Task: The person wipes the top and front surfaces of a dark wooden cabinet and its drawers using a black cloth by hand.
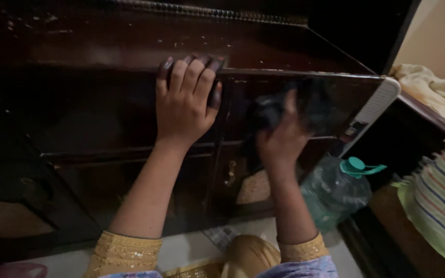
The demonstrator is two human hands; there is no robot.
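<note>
Your two hands are on a dark glossy panel, one bracing it and one wiping it with a dark cloth.

Your left hand (185,100) lies flat on the panel (336,98) at its top edge, fingers (191,74) pressed together and curled over that edge (their reflection shows just above). Your right hand (280,141) sits lower, near the middle of the panel, closed around a bunched dark cloth (266,110) that presses against the glass; the hand is blurred, so you cannot tell how the fingers lie. The panel's white right edge (374,110) tilts down toward a green bottle (336,193) with a teal cap (359,166), just below the panel's lower right corner. Dark wooden furniture (104,128) shows through or behind the panel. A cream cloth (431,92) and a striped cloth (439,201) lie well off to the right.
</note>
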